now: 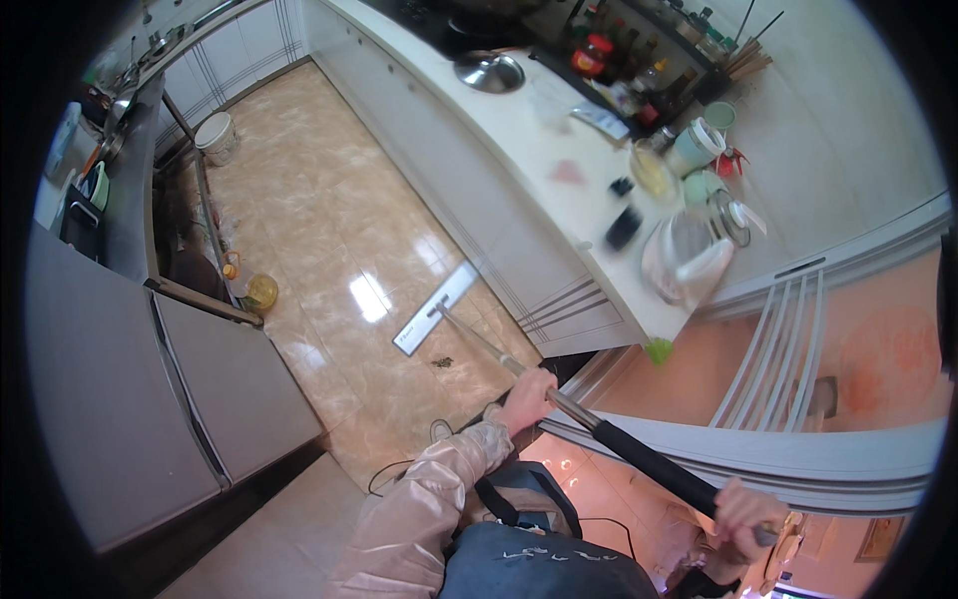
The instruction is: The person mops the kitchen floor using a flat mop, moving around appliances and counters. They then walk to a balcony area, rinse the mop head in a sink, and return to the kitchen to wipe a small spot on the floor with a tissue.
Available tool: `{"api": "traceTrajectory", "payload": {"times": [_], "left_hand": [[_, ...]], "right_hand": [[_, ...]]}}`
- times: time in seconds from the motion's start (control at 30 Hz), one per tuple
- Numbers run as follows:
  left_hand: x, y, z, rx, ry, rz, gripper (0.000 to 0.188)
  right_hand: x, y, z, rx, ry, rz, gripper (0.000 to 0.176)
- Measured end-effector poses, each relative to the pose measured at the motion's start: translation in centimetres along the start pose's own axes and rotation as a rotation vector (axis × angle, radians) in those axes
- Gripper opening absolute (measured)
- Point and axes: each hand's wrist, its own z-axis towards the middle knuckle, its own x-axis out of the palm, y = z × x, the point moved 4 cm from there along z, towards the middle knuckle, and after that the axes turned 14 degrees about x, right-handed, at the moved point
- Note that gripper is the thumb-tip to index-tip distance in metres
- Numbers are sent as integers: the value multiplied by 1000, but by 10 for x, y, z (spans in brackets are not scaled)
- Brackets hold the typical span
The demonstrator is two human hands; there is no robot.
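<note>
My left hand [528, 400] is closed around the metal pole of a flat mop [500, 359], partway down it. My right hand [748, 517] grips the top end of the same pole, past its black foam sleeve [655, 464]. The flat rectangular mop head [435, 308] lies on the glossy tiled floor [329, 187], one end close to the white base cabinets [449, 202]; it bears writing. On the tiles, nearer me than the mop head, sits a small dark clump of debris [442, 362].
A grey refrigerator [150, 389] stands at left. Near it on the floor is an oil bottle [260, 290]; farther back stands a white bucket [217, 138]. The white counter [524, 135] holds a pot lid [490, 71], jars and bottles. A sliding-door frame [748, 442] is at right.
</note>
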Motion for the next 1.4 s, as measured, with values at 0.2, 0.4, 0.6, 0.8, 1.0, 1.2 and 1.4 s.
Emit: {"api": "traceTrajectory", "payload": {"times": [0.2,0.4,0.6,0.8,1.0,1.2,1.4], "left_hand": [[39,-59,-21,93,349,-179,18],[59,-70,-2,204,599,-240,17],[79,-49,18,155,479,-234,16],[77,-51,-7,107,320,-204,23],[35,-59,-37,50,337,-189,21],[-15,-60,-44,124,41,-93,14],[-73,-1,-70,-130,-392,104,14]], "right_hand": [[-34,39,-40,-50,-306,-77,25],[-29,58,-51,-187,-10,46,22],[-17,36,-58,-100,-414,48,19],[-22,35,-39,-118,-330,20,15],[-19,39,-41,-138,-233,-17,16],[8,53,4,-102,346,153,27],[52,-16,23,-114,60,213,26]]}}
